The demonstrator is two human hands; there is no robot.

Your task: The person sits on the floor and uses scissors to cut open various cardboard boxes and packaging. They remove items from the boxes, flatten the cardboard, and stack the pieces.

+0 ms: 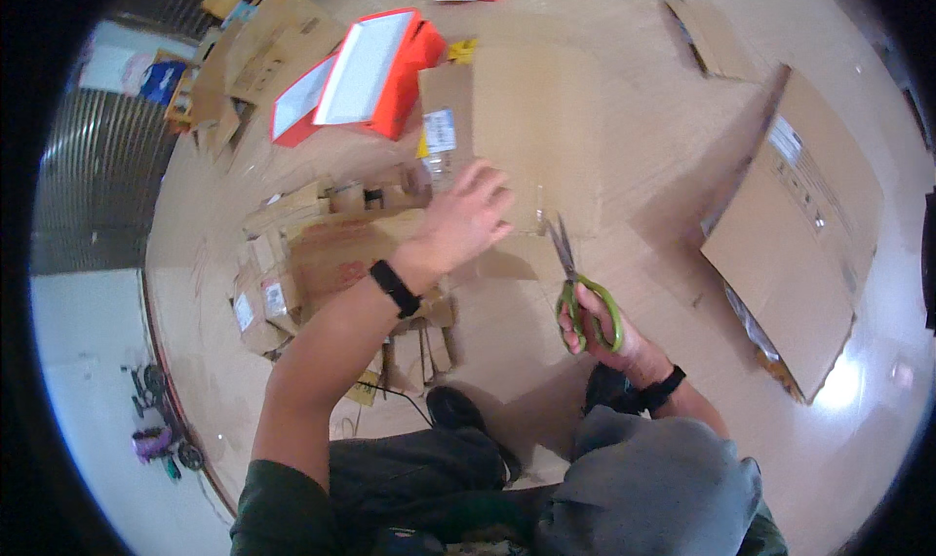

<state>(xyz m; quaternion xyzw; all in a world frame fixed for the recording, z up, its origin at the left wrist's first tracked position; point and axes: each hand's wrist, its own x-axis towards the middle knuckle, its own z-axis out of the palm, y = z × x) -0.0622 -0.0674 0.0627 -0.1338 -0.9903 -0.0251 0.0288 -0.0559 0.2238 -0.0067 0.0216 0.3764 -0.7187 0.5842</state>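
Note:
My right hand (629, 351) grips a pair of scissors (563, 247) by their green handles. The blades point away from me and stand slightly apart. Just beyond the tips is a large closed cardboard box (541, 124) with a strip of tape near its front edge. My left hand (468, 212) hovers by the box's near left corner, fingers loosely bent and apart, holding nothing; whether it touches the box I cannot tell. A white label (440, 130) bearing writing is stuck on the box's left side.
Flattened cardboard (351, 249) lies stacked beneath my left forearm. Open red boxes with white insides (365, 66) stand beyond it. On the right rests a big cardboard box (797, 227), with a smaller cardboard piece (709, 40) behind. A purple wheeled toy (151, 445) is by the left wall.

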